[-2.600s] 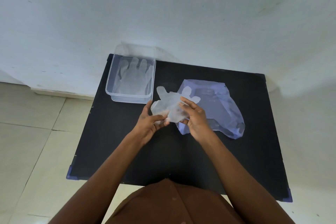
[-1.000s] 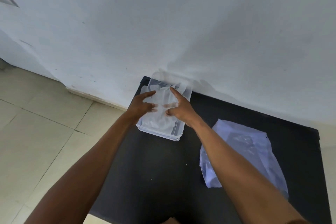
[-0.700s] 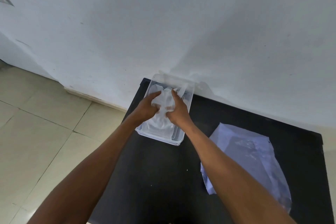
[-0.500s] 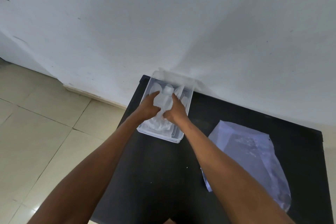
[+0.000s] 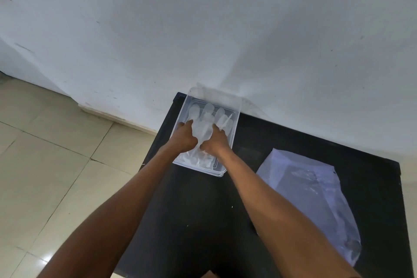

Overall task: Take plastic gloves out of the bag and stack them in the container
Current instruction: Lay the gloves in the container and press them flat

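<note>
Pressing down inside the clear container (image 5: 235, 124), the left hand (image 5: 184, 138) and right hand (image 5: 216, 142) are laid with fingers curled on a translucent glove (image 5: 204, 123), whose fingertips are spread toward the container's far wall. How many gloves lie beneath cannot be told. The bag (image 5: 316, 198) is seen flat, well right of the container, its contents hard to make out.
</note>
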